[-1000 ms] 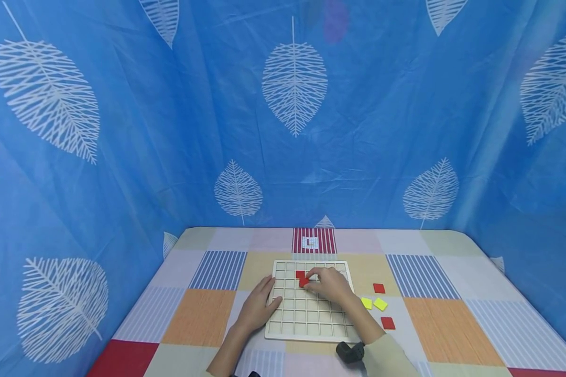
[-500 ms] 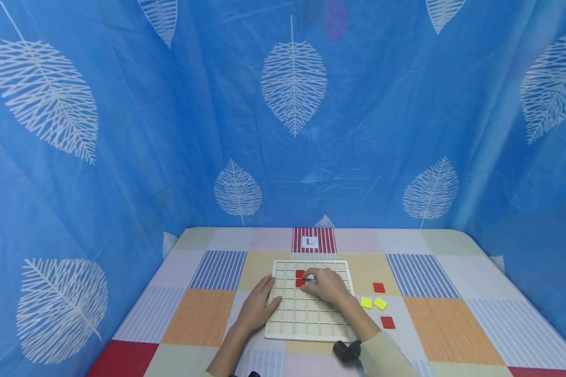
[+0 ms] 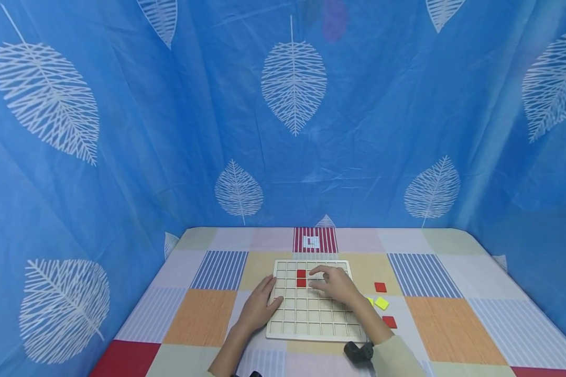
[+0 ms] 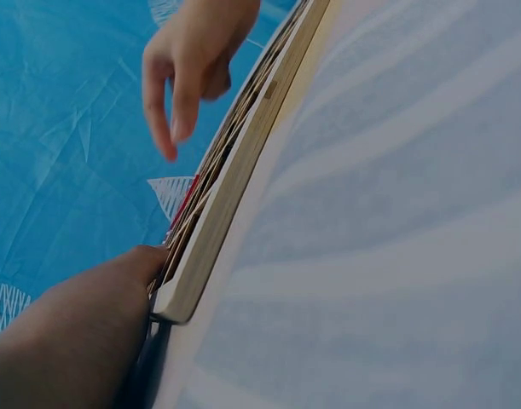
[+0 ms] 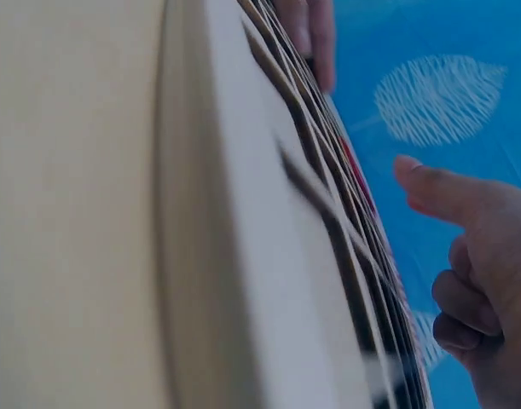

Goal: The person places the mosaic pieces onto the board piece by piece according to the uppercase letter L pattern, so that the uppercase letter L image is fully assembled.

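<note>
Two red tiles [image 3: 301,278] lie in neighbouring cells of the cream grid board [image 3: 300,329], one behind the other. My left hand [image 3: 258,308] rests on the board's left edge, thumb over the rim; the left wrist view shows that hand [image 4: 85,319] at the board's corner. Just right of the red tiles, my right hand [image 3: 338,287] hovers over the cells with thumb and index finger apart and nothing between them. In the right wrist view the right hand [image 5: 490,256] stands off the board [image 5: 277,281], its other fingers curled.
Right of the board lie a red tile [image 3: 380,287], another red tile [image 3: 389,322] and a yellow tile [image 3: 381,303], with a second yellow one partly behind the right forearm. A small pattern card [image 3: 311,242] lies behind the board. A blue curtain [image 3: 358,131] surrounds the patchwork-covered table.
My right hand has let go of the nearer red tile, which now sits straight in its cell, and has moved slightly right. My left hand stays at the board's edge.
</note>
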Available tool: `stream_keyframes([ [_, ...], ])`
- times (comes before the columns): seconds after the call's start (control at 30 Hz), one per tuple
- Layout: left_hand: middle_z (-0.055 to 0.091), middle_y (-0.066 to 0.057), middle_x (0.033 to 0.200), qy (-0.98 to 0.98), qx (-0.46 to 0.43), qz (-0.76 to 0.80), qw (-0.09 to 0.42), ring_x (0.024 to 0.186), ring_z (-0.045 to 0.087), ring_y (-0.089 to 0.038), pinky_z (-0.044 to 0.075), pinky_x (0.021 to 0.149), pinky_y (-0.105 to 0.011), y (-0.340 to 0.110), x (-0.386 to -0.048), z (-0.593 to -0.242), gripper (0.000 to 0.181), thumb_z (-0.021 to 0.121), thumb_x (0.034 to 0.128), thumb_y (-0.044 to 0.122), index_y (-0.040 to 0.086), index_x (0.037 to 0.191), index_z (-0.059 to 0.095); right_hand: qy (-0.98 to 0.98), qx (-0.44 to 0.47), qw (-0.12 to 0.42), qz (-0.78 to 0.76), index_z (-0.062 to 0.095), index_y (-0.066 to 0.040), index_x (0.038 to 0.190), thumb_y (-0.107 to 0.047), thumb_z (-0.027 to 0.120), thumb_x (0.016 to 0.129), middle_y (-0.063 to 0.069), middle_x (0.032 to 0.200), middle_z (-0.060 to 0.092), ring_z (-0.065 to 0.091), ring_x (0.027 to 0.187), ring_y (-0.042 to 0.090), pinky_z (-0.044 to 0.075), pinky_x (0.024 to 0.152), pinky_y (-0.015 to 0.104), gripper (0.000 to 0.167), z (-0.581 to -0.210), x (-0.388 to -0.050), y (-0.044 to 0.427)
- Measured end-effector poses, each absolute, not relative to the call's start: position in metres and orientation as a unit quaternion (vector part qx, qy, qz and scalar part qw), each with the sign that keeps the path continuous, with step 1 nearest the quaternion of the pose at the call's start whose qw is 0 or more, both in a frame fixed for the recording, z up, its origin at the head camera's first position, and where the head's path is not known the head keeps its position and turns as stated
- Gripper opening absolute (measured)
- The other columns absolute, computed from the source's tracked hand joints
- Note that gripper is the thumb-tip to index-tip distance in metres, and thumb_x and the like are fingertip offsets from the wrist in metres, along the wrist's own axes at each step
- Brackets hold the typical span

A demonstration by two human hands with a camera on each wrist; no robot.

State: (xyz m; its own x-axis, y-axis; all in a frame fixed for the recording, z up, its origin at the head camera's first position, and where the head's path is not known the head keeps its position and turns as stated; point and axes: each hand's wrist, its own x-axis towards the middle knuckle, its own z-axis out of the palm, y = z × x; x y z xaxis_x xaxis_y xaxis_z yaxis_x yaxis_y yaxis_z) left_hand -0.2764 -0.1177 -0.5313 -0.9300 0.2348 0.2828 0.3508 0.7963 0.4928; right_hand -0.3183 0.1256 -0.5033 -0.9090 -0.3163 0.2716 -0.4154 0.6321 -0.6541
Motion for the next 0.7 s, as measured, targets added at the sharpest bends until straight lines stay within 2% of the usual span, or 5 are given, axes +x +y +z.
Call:
stream_keyframes([
  [0.2,0.039,-0.017,0.14,-0.941,-0.159,-0.279,0.109,0.129,0.036,-0.034,0.033,0.103,-0.045,-0.117,-0.276,-0.531,0.059,0.056,0.09,0.034,-0.003,0.134,0.044,-0.881,0.216,0.077,0.414,0.069,-0.014,0.103,-0.027,0.072,0.081,-0.01,0.047,0.026,0.018,0.043,0.003,0.022,0.039,0.02,0.026,-0.497,-0.313,0.171],
  [0.37,0.039,-0.018,0.14,-0.94,-0.162,-0.28,0.107,0.129,0.036,-0.034,0.033,0.103,-0.045,-0.117,-0.277,-0.531,0.058,0.056,0.0903,0.034,-0.003,0.134,0.044,-0.872,0.205,0.093,0.436,0.068,-0.009,0.105,-0.022,0.071,0.082,-0.01,0.046,0.022,0.016,0.04,0.002,0.02,0.036,0.021,0.026,-0.487,-0.306,0.21],
  [0.53,0.039,-0.018,0.14,-0.938,-0.167,-0.281,0.112,0.129,0.036,-0.034,0.033,0.103,-0.046,-0.117,-0.277,-0.531,0.058,0.056,0.0904,0.033,-0.003,0.134,0.044,-0.885,0.148,0.097,0.431,0.068,-0.01,0.104,-0.018,0.073,0.08,-0.007,0.047,0.024,0.02,0.039,0.006,0.02,0.034,0.022,0.026,-0.487,-0.302,0.246],
  [0.7,0.039,-0.018,0.14,-0.94,-0.164,-0.28,0.109,0.129,0.036,-0.034,0.033,0.103,-0.045,-0.117,-0.277,-0.532,0.058,0.056,0.0902,0.033,-0.002,0.135,0.043,-0.91,0.098,0.077,0.396,0.068,-0.012,0.106,-0.024,0.073,0.08,-0.004,0.053,0.031,0.022,0.042,0.009,0.021,0.036,0.021,0.03,-0.498,-0.298,0.275],
])
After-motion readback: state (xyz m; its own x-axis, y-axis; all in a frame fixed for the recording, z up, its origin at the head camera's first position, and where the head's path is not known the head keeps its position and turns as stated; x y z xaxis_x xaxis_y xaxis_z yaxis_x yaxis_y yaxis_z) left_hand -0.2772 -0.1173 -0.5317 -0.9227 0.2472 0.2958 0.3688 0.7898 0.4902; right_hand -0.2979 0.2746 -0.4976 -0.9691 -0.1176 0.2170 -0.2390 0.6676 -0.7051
